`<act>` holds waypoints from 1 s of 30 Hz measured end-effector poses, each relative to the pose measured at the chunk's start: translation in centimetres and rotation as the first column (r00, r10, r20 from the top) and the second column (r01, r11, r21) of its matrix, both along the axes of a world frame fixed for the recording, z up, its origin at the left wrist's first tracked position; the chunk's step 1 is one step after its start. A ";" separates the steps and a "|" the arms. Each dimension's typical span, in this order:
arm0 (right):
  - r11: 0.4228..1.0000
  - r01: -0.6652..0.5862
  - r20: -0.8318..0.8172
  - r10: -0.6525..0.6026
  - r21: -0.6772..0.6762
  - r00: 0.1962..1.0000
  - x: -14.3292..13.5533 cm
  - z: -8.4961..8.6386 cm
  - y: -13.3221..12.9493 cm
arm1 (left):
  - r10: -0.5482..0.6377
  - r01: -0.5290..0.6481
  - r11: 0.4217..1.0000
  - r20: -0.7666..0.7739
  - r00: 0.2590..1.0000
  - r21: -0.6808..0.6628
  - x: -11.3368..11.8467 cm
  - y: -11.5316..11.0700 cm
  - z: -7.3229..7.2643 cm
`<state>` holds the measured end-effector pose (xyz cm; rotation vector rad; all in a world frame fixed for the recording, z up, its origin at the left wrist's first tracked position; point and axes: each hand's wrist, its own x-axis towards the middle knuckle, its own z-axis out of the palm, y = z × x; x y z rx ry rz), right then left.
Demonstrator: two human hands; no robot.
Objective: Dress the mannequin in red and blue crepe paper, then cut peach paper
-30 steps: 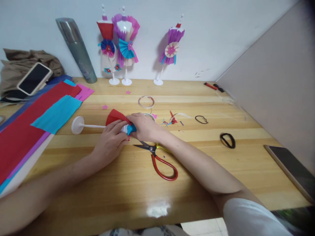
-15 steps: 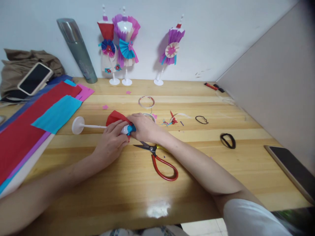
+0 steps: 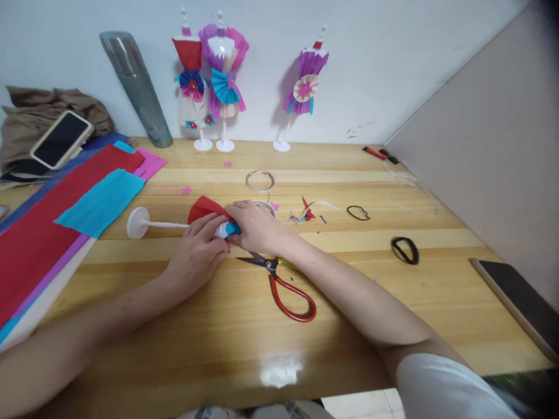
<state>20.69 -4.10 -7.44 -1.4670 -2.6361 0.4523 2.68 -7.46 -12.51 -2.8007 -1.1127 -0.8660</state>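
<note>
A small white dress-form stand [image 3: 168,224] lies on its side on the wooden table, its round base to the left. Red paper [image 3: 206,208] and blue paper [image 3: 233,227] wrap its body. My left hand [image 3: 198,247] has its fingers curled over the body from the near side. Against the upper end and the blue paper, my right hand [image 3: 253,226] presses with bent fingers; its fingertips are partly hidden. Open scissors [image 3: 271,265] with red and yellow handles lie just below my right wrist.
Three dressed stands [image 3: 192,99] are at the wall beside a green bottle [image 3: 142,93]. Coloured paper sheets [image 3: 52,233] and a phone [image 3: 62,139] lie left. Tape rolls [image 3: 260,181], scraps [image 3: 308,214], black bands [image 3: 405,250] and a dark tablet [image 3: 515,302] are further right.
</note>
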 end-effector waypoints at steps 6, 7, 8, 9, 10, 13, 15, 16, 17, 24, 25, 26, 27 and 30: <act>1.000 0.004 -0.016 -0.004 -0.002 1.000 0.1 0.0 0.1 | -0.014 0.014 1.000 0.003 1.000 0.001 -0.1 0.0 0.1; 1.000 -0.006 -0.032 0.006 -0.013 0.999 0.2 0.0 0.2 | -0.016 0.016 1.000 0.002 1.000 0.001 -0.1 0.0 0.1; 0.999 -0.021 -0.058 0.020 -0.030 0.998 0.4 0.1 0.3 | -0.016 0.016 1.000 0.003 1.000 0.000 -0.1 0.0 0.1; 0.998 -0.038 -0.092 0.033 -0.049 0.995 0.7 0.3 0.4 | -0.016 0.016 1.000 0.005 1.000 -0.004 -0.1 0.0 0.2; 0.996 -0.051 -0.131 0.042 -0.067 0.991 1.1 0.4 0.6 | -0.015 0.015 1.000 0.007 1.000 -0.009 -0.1 0.0 0.2; 0.994 -0.038 -0.230 0.015 -0.099 0.973 2.3 1.0 1.1 | -0.015 0.016 0.999 0.019 1.000 -0.031 -0.1 0.1 0.4; 0.993 -0.026 -0.253 -0.004 -0.115 0.967 3.2 1.3 1.4 | -0.019 0.021 0.999 0.030 0.999 -0.047 -0.1 0.2 0.6; 0.991 -0.039 -0.248 0.007 -0.124 0.969 3.6 1.5 1.5 | -0.023 0.025 0.998 0.039 0.999 -0.056 -0.1 0.2 0.7; 0.990 -0.059 -0.234 0.027 -0.131 0.972 4.0 1.7 1.5 | -0.027 0.030 0.997 0.047 0.999 -0.066 -0.1 0.3 0.7; 0.946 -0.254 -0.116 0.234 -0.202 0.965 6.0 3.3 1.3 | -0.053 0.062 0.991 0.088 0.995 -0.114 -0.3 0.8 0.9; 0.949 -0.236 -0.089 0.222 -0.208 0.971 6.2 3.5 1.2 | -0.053 0.064 0.991 0.092 0.994 -0.121 -0.3 0.8 0.9; 0.954 -0.210 -0.060 0.201 -0.214 0.978 6.4 3.6 1.2 | -0.052 0.064 0.990 0.093 0.994 -0.129 -0.3 0.8 0.9; 0.959 -0.176 -0.031 0.174 -0.221 0.984 6.4 3.5 1.2 | -0.049 0.062 0.988 0.093 0.994 -0.140 -0.3 0.9 0.9; 0.972 -0.074 0.059 0.089 -0.225 0.994 6.1 2.7 1.1 | -0.037 0.053 0.983 0.092 0.995 -0.178 -0.3 1.0 1.1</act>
